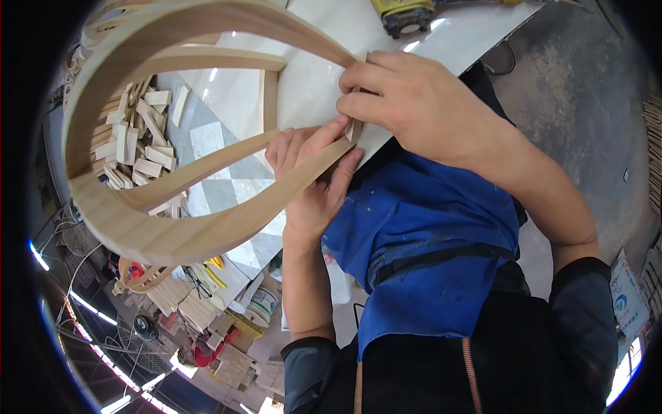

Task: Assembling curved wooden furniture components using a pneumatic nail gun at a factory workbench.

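Observation:
A large pale wooden frame (183,238) with curved, looping rails rises over the left side of the table. My left hand (307,162) is closed round the near rail close to its end, with the thumb below and the fingers above. Between the ends of two rails sits a short wooden crosspiece (354,128). My right hand (407,103) pinches this piece from the right, its fingertips close to those of my left hand. My right fingers hide part of the joint. Another short upright bar (269,100) links rails farther left.
Many small wooden blocks (134,141) lie heaped on the left of the pale tabletop (310,52). A yellow and black power tool (407,17) rests at the far edge. A white bucket (262,307), pliers-like yellow handles (215,270) and wood stacks are at lower left.

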`<act>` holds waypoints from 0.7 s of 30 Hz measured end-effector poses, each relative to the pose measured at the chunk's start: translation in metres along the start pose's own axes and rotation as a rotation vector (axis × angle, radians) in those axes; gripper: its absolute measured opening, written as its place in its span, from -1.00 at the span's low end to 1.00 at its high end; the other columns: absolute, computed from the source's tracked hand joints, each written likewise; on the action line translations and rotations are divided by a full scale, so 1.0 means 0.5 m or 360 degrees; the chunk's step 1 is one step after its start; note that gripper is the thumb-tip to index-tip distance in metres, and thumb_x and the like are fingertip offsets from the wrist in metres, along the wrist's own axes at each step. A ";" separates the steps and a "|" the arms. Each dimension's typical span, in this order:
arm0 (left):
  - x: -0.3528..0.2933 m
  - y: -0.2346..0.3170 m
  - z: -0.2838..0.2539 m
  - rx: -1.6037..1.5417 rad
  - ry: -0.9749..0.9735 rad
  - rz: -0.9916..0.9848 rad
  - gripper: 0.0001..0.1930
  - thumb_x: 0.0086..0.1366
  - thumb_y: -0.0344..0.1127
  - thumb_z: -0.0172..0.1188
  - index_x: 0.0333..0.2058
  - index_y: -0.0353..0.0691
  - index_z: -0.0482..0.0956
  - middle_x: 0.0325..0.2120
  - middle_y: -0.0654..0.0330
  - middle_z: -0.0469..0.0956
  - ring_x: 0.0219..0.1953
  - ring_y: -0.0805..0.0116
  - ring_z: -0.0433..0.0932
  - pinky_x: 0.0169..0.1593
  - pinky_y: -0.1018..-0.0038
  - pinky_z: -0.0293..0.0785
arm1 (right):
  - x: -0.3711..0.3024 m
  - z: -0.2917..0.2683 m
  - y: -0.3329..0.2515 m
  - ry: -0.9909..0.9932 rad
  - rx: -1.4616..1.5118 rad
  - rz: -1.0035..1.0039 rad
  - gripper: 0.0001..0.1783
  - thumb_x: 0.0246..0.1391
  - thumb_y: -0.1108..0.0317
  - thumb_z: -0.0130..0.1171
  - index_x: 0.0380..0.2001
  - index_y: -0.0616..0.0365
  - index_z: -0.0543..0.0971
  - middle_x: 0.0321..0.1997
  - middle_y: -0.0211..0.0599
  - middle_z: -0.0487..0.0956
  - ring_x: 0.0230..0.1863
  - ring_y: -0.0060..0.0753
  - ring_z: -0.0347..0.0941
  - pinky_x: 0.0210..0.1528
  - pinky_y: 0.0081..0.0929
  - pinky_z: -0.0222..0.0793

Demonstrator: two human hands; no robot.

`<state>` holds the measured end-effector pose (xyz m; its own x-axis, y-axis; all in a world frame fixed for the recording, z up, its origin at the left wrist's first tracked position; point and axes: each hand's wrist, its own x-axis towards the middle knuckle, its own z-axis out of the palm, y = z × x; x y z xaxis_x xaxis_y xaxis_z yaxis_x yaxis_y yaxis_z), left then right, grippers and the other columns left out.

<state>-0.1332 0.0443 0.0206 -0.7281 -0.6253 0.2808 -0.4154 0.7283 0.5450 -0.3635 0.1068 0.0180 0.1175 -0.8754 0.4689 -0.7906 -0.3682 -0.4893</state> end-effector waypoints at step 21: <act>0.002 0.003 0.012 -0.0019 0.0096 0.0030 -0.66 0.25 -0.36 0.54 0.01 -0.01 0.76 -0.24 0.30 0.70 -0.15 0.25 0.54 0.22 0.27 0.29 | -0.001 0.036 0.015 0.0056 0.0149 -0.0094 -0.78 0.09 0.50 0.36 -0.17 0.02 0.68 0.02 -0.45 0.61 -0.06 -0.28 0.50 0.07 -0.33 0.52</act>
<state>-0.1379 0.0465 0.0168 -0.7015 -0.6274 0.3380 -0.3951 0.7371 0.5482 -0.3587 0.0990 0.0011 0.1397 -0.8404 0.5237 -0.7230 -0.4479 -0.5259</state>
